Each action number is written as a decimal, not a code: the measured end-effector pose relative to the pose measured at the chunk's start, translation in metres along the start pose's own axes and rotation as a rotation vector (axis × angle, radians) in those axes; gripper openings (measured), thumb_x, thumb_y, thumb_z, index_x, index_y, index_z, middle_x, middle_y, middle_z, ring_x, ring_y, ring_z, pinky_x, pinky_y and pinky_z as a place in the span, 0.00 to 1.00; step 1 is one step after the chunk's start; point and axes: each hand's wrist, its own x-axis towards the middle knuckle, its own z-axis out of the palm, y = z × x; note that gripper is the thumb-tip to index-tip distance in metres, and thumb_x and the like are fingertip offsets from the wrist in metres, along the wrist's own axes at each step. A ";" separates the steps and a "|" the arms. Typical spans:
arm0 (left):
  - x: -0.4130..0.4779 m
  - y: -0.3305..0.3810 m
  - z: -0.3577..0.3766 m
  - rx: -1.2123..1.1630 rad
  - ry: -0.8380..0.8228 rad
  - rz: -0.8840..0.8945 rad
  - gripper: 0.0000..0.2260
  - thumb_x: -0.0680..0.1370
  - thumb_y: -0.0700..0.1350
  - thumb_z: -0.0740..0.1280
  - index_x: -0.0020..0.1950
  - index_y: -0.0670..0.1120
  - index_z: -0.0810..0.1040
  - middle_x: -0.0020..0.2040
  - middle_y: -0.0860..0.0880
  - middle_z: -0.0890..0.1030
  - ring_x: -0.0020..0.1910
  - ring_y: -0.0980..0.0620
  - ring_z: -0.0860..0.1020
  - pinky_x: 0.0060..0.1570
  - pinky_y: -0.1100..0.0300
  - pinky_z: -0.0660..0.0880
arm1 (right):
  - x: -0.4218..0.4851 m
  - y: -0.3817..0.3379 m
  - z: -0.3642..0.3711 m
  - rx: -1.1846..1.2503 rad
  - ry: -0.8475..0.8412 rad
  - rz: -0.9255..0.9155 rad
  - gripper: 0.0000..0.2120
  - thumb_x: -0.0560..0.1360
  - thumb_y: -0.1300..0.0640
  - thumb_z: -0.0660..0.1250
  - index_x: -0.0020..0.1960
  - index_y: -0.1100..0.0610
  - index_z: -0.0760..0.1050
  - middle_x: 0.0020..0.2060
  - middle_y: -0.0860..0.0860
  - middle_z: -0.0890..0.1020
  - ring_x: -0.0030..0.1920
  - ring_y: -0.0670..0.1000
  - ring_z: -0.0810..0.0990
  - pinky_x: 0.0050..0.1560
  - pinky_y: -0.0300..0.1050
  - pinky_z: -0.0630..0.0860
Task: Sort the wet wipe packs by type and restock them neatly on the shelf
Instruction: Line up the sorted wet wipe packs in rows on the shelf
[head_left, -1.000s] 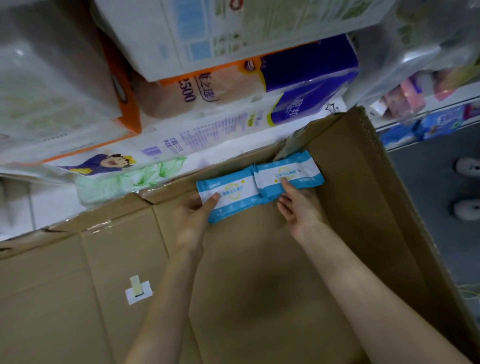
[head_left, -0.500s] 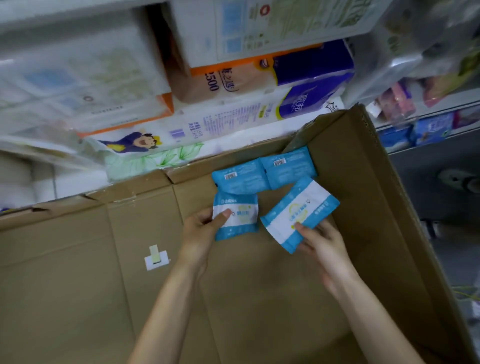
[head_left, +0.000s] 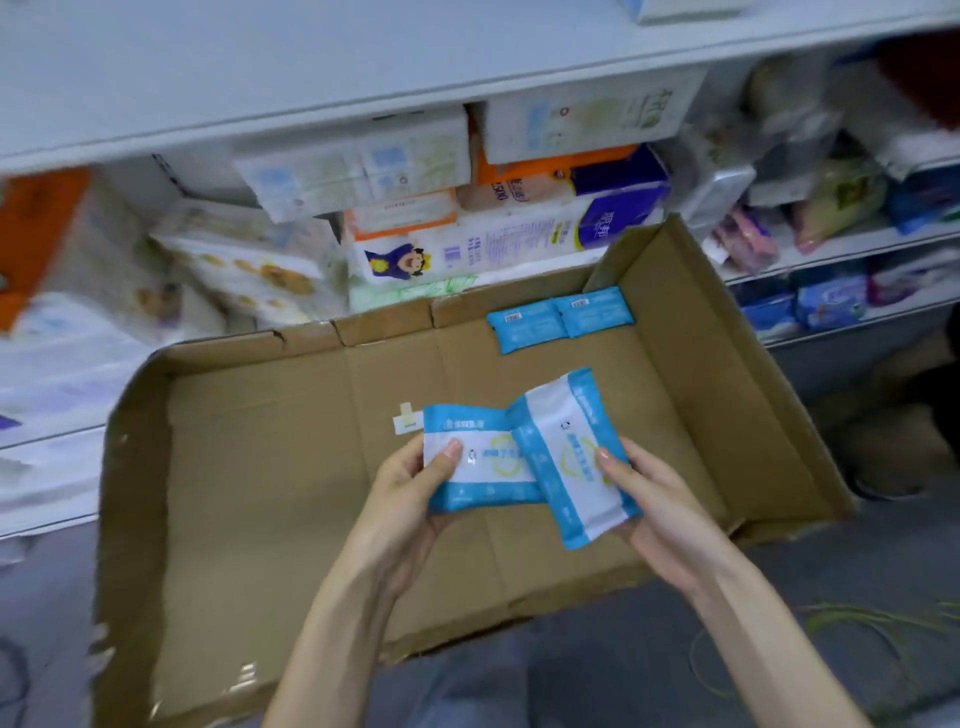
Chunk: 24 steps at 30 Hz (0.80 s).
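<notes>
Fingers, left hand (head_left: 410, 488): thumb pressed on the white face of the left pack (head_left: 480, 480), other fingers curled beneath it, so the pack is gripped at its left end.
Fingers, right hand (head_left: 660, 504): thumb on the face of the right pack (head_left: 566, 441), remaining fingers under it, gripping its lower right side.
Packs in hand: both face up and held above the box (head_left: 260, 493) floor, near its middle. The right pack is tilted and its left edge overlaps the right end of the left pack.
Far packs (head_left: 527, 326): two blue ones lie flat, barcode side up, touching side by side in the far right corner of the box.
Sticker (head_left: 408, 420): on the box floor, just beyond the left pack's far left corner.
Open room: bare cardboard to the left and toward the near edge; low walls on the left, far and right sides.
Beyond the far wall: shelf (head_left: 311, 78) crowded with tissue bundles (head_left: 519, 234).
Change: half a second ago both hands were close to the far packs, the held packs apart. Now they have drawn back toward the near middle and the two packs overlap.
</notes>
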 end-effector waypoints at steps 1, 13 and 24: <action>-0.019 0.001 -0.004 0.002 0.013 0.016 0.10 0.79 0.40 0.60 0.57 0.39 0.77 0.50 0.43 0.84 0.44 0.50 0.83 0.44 0.57 0.80 | -0.014 0.003 0.010 -0.047 -0.003 -0.007 0.18 0.67 0.50 0.71 0.53 0.58 0.77 0.47 0.51 0.85 0.42 0.46 0.83 0.37 0.38 0.79; -0.199 0.007 -0.066 0.047 0.322 0.231 0.12 0.72 0.40 0.73 0.54 0.43 0.77 0.47 0.45 0.85 0.45 0.48 0.84 0.39 0.55 0.81 | -0.130 0.031 0.133 -0.594 -0.297 -0.299 0.05 0.75 0.60 0.68 0.46 0.63 0.76 0.38 0.51 0.83 0.38 0.46 0.80 0.34 0.38 0.74; -0.232 0.049 -0.195 -0.223 0.627 0.408 0.13 0.68 0.38 0.76 0.50 0.45 0.79 0.47 0.44 0.85 0.49 0.43 0.83 0.53 0.43 0.78 | -0.138 0.076 0.279 -0.436 -0.258 -0.186 0.08 0.72 0.64 0.71 0.50 0.59 0.77 0.41 0.51 0.86 0.36 0.47 0.80 0.29 0.39 0.75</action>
